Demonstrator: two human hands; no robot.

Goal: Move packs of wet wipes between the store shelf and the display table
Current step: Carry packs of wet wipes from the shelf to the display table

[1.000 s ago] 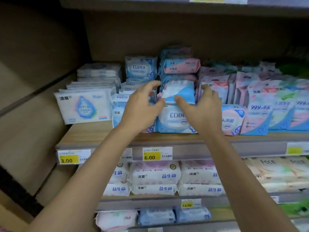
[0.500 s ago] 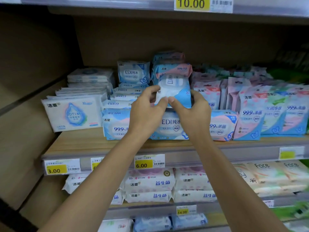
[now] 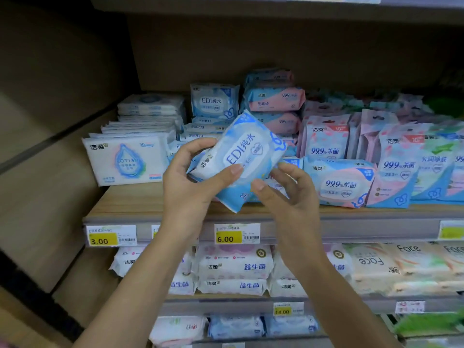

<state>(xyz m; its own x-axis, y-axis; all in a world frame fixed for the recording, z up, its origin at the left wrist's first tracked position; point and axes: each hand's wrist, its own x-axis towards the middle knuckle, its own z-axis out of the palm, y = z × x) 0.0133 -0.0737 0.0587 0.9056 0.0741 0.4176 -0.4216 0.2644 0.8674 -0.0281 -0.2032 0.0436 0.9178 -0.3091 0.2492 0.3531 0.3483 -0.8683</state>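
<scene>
Left hand (image 3: 190, 187) grips the blue-and-white pack of wipes (image 3: 241, 159), thumb across its front face, fingers curled behind the upper left edge. Pack is tilted, its top corner up and to the right, held in the air in front of the wooden shelf (image 3: 140, 207) rather than resting on it. Right hand (image 3: 288, 197) sits at the pack's lower right corner, thumb tip against the bottom edge, fingers loosely curled and half open behind; whether those fingers press the pack cannot be told. Just behind the held pack, more blue packs of the same print stand and lie in a stack (image 3: 213, 101). To the right, a pink-and-blue pack (image 3: 341, 184) lies on the shelf front, with a row of upright pink pouches (image 3: 326, 139) behind it. To the left, a white pack with a blue drop print (image 3: 125, 159) stands at the shelf edge, flat white packs piled behind. On the shelf rail below: a yellow price tag reading 3.00 (image 3: 103, 239) and another reading 6.00 (image 3: 228, 238). Lower shelf carries white packs (image 3: 236, 267) stacked two high.
</scene>
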